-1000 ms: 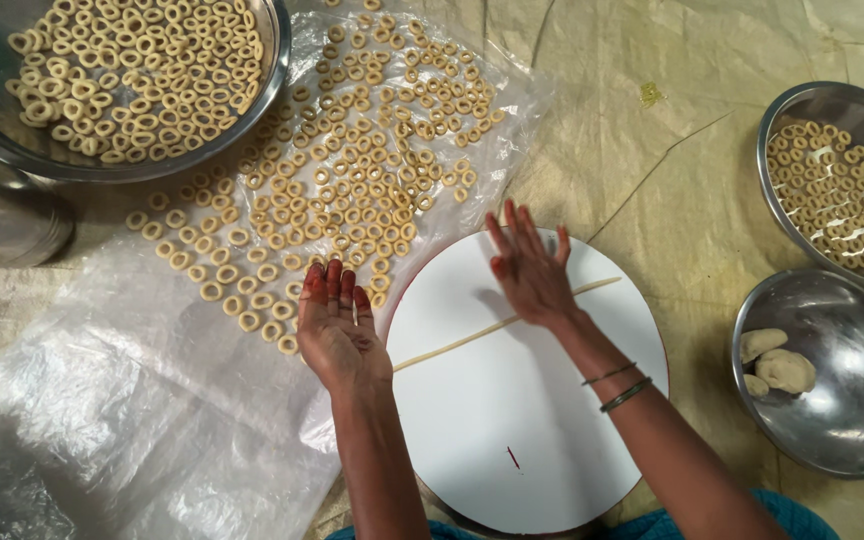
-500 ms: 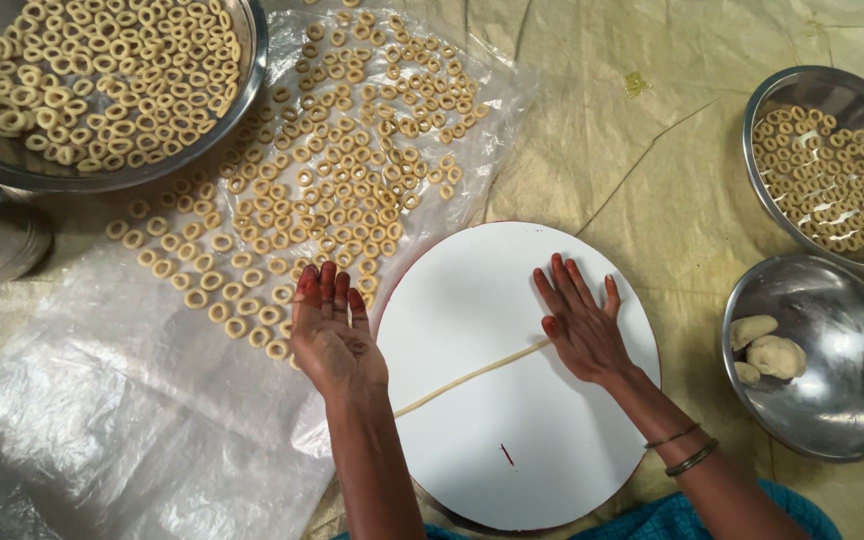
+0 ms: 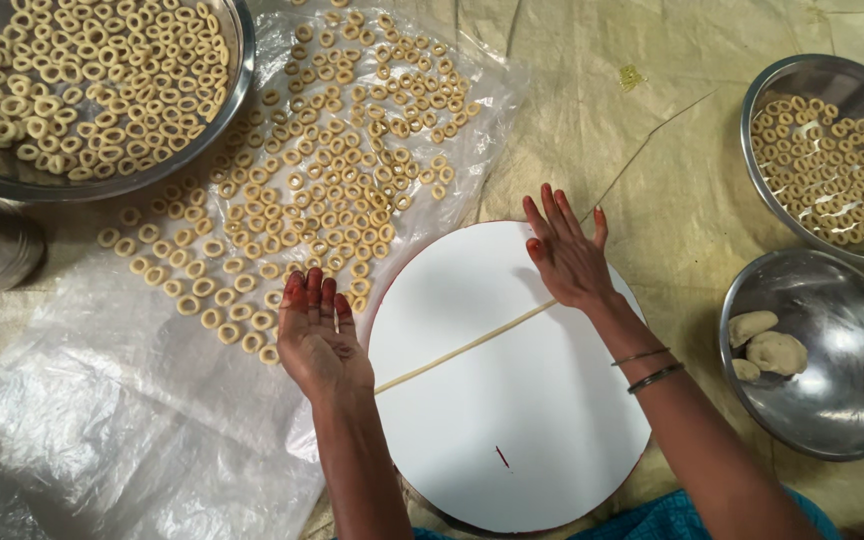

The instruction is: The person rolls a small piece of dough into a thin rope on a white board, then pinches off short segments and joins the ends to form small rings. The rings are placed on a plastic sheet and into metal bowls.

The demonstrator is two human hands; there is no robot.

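Observation:
A thin rope of pale dough (image 3: 462, 349) lies slantwise across a round white board (image 3: 512, 420). My left hand (image 3: 319, 335) presses flat, fingers together, on the rope's lower left end at the board's edge. My right hand (image 3: 566, 252) lies flat with fingers spread on the rope's upper right end. Neither hand grips anything. Two thin bangles (image 3: 649, 366) sit on my right wrist.
Many small dough rings (image 3: 322, 190) lie on a clear plastic sheet (image 3: 112, 420) to the left. A steel bowl (image 3: 222, 90) of rings sits top left, another (image 3: 822, 160) at right. A third bowl (image 3: 842, 400) holds dough lumps (image 3: 772, 350).
My right hand slid back down the board and has now moved up again, rolling the rope. The left hand has stayed at the board's left edge. The rope looks longer and thinner.

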